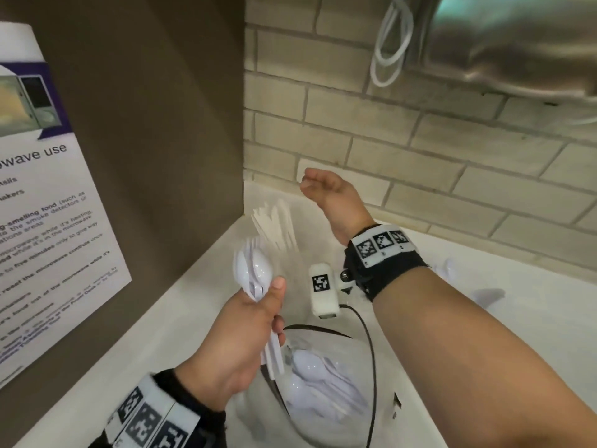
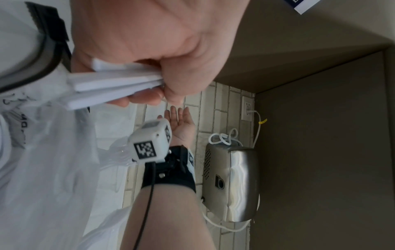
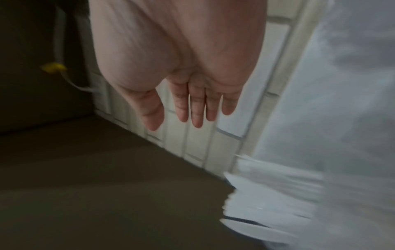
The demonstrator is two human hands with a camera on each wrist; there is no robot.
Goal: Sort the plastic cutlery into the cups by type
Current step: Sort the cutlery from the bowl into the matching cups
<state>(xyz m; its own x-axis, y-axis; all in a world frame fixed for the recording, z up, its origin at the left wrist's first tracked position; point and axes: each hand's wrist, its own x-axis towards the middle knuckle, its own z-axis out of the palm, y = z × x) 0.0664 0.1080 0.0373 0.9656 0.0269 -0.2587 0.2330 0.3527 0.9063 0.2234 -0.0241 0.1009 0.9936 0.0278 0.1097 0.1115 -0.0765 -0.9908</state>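
Left hand (image 1: 232, 344) gripped a mixed bundle (image 1: 255, 276) — spoons and forks — above the spoon cup (image 1: 310, 383). Right hand (image 1: 326, 195) hung open, empty, near the knife cup (image 1: 274, 227). Risk: a loosened grip drops forks among spoons.

white plastic spoons (image 1: 253, 270), cream brick-pattern wall tiles (image 1: 403, 130), brown cabinet panel (image 1: 161, 124), black-and-white checkered wristbands (image 1: 381, 244).

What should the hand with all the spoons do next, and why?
Probably lower the bundle of spoons that the left hand grips into the clear cup just below it. That cup already holds spoons, and the right hand is open and empty.
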